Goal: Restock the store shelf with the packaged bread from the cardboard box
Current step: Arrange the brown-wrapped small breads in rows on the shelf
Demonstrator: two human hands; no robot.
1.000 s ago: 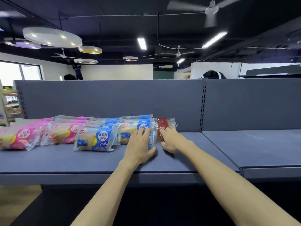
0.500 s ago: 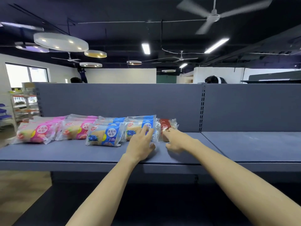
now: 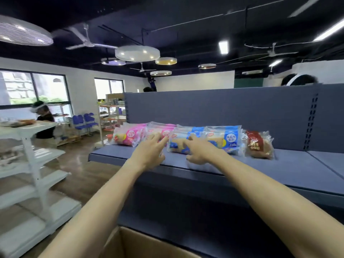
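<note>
- Left hand (image 3: 149, 152) is hovering with fingers spread and relaxed, holding nothing, fingertips touching or just short of the pink-labelled clear plastic bread packs (image 3: 128, 135); likely nudging the row straight.
- Right hand (image 3: 200, 149) is likewise loose, gripping nothing, index finger lying against the blue-labelled clear bread packs (image 3: 226, 139).
- Packs are lying flat, side by side, on the dark grey metal store shelf (image 3: 290, 167), at 12 o'clock from the viewer.
- Single red-labelled bread pack (image 3: 258, 146) is sitting at the 3 o'clock end.
- Brown cardboard box (image 3: 141, 243) is sitting at 6 o'clock, below the arms; contents hidden.
</note>
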